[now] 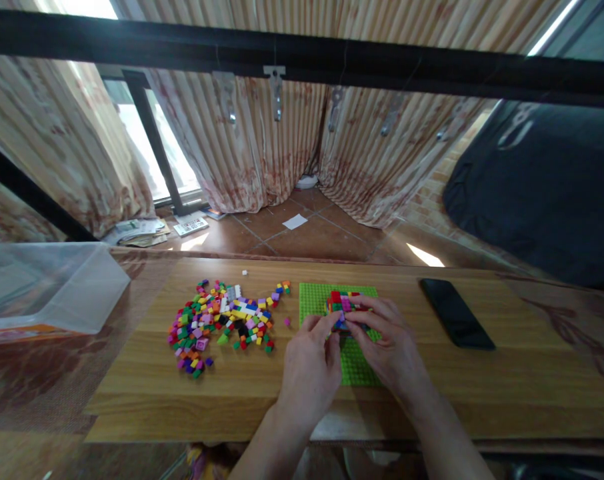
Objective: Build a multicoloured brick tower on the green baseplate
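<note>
A green baseplate lies on the wooden board, with a small build of coloured bricks on its far half. Both hands meet over that build. My left hand is curled, its thumb and forefinger pinched at the near edge of the bricks. My right hand is curled too, fingers pressed onto the build from the right. What the fingertips hold is too small to make out. A heap of loose coloured bricks lies to the left of the plate.
A black phone lies flat at the board's right. A clear plastic tub stands at far left. A lone white brick sits near the board's far edge. Beyond are tiled floor, curtains and a dark metal frame overhead.
</note>
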The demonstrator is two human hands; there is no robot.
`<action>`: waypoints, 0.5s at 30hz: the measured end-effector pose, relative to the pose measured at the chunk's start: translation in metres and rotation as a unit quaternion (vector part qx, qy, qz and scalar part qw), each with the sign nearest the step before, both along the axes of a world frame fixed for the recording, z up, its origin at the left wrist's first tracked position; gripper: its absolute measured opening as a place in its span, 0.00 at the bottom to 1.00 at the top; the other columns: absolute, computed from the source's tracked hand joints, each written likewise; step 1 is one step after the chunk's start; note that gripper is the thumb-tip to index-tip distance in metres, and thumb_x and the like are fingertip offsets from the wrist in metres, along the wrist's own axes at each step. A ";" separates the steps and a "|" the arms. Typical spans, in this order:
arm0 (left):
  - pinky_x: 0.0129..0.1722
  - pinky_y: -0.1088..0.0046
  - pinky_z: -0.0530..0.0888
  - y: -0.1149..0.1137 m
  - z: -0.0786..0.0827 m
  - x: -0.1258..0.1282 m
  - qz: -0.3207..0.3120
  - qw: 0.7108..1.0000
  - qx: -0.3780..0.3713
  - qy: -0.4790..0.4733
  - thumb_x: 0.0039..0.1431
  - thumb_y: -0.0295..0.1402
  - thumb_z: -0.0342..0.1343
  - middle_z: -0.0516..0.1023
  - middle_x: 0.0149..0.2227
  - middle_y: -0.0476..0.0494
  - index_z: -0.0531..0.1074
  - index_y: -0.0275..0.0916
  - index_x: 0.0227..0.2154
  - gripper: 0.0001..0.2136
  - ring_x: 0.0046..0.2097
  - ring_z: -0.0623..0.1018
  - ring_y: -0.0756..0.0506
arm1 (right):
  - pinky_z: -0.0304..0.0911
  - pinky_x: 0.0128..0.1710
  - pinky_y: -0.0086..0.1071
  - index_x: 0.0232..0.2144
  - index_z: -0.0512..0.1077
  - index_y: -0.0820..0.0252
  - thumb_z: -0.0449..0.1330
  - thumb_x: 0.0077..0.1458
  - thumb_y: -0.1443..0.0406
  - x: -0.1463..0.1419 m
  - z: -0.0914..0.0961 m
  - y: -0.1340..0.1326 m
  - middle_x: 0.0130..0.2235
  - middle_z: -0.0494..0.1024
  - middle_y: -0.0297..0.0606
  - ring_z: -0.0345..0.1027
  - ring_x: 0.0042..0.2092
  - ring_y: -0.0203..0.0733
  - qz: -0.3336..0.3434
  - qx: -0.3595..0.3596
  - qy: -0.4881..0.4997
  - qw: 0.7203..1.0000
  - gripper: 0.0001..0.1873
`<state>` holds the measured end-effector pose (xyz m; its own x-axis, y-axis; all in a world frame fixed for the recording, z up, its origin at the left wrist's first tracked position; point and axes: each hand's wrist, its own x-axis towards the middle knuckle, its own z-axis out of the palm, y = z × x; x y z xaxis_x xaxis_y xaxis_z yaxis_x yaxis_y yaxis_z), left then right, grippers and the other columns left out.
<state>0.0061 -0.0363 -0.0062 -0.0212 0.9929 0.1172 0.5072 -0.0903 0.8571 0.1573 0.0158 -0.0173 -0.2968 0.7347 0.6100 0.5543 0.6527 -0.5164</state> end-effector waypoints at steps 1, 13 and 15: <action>0.39 0.72 0.74 0.000 0.000 0.000 -0.001 1.000 0.001 0.001 0.63 0.26 0.47 0.76 0.44 0.43 0.71 0.44 0.54 0.19 0.40 0.77 0.47 | 0.68 0.48 0.45 0.34 0.78 0.52 0.60 0.58 0.68 0.000 0.000 0.000 0.45 0.78 0.40 0.70 0.47 0.46 -0.001 0.000 -0.001 1.000 0.07; 0.42 0.71 0.75 0.000 -0.001 0.001 -0.002 1.000 0.015 -0.008 0.63 0.27 0.47 0.76 0.45 0.42 0.71 0.45 0.53 0.18 0.42 0.77 0.46 | 0.67 0.49 0.47 0.36 0.78 0.51 0.59 0.59 0.67 -0.003 0.001 -0.001 0.45 0.79 0.40 0.70 0.49 0.47 -0.003 -0.015 0.002 1.000 0.08; 0.43 0.70 0.75 0.000 0.000 0.000 -0.004 1.000 0.017 -0.013 0.63 0.26 0.47 0.76 0.45 0.42 0.71 0.44 0.53 0.18 0.42 0.77 0.46 | 0.67 0.49 0.46 0.36 0.78 0.52 0.59 0.59 0.67 -0.004 0.002 -0.002 0.45 0.79 0.40 0.70 0.49 0.47 -0.003 -0.019 0.004 1.000 0.07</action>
<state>0.0066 -0.0361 -0.0063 -0.0167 0.9886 0.1497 0.4834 -0.1231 0.8667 0.1537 0.0136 -0.0154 -0.2885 0.7594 0.5831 0.5539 0.6291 -0.5453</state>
